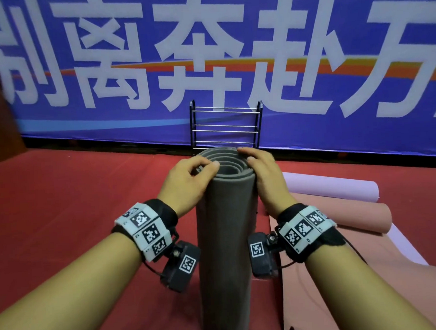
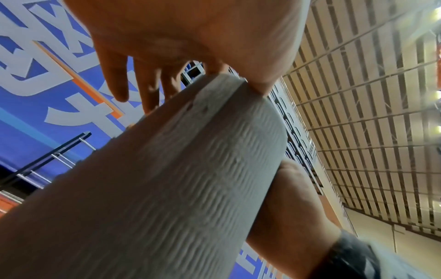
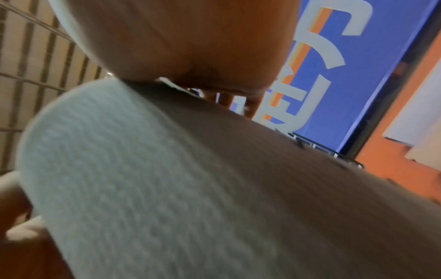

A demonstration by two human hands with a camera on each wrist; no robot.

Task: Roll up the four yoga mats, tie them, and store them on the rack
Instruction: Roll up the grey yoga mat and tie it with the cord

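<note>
Upright grey mat [image 1: 226, 228], base cut off, both grips—left hand [image 1: 187, 182], right hand [image 1: 263, 177]—seemingly curled round its top.

White characters "离奔赴万" on blue banner [image 1: 230, 49]

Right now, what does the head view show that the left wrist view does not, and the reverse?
Only the head view shows the grey mat's spiral top end, both wrist bands, the lilac mat and pink mat lying partly unrolled at the right, and the red floor. Only the left wrist view shows the slatted ceiling and the mat's ribbed outer texture. Both show the left hand and right hand at the roll's top, the rack and the blue banner.
</note>
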